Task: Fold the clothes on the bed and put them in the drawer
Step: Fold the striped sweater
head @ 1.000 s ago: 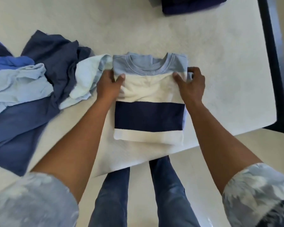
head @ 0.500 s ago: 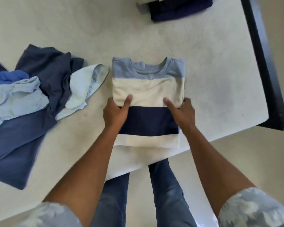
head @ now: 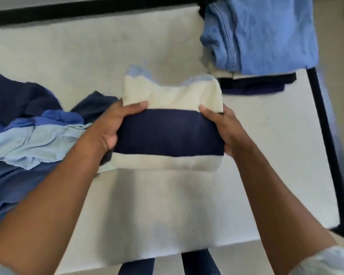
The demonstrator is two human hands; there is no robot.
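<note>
Holding the folded striped sweater (head: pixel 169 132) by its two side edges, the left hand (head: pixel 111 126) and right hand (head: pixel 224 128) each have a closed grip on it, thumbs on top and fingers curled underneath. The sweater is over the middle of the white bed (head: pixel 87 62), collar toward the far side. A loose heap of blue clothes (head: pixel 28 135) lies on the left, and a folded stack (head: pixel 262 36) sits at the far right corner.

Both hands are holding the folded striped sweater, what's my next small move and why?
Probably carry the striped sweater forward and right onto the folded stack: the left hand and right hand grip its sides, it looks fully folded, and folded clothes lie there.
</note>
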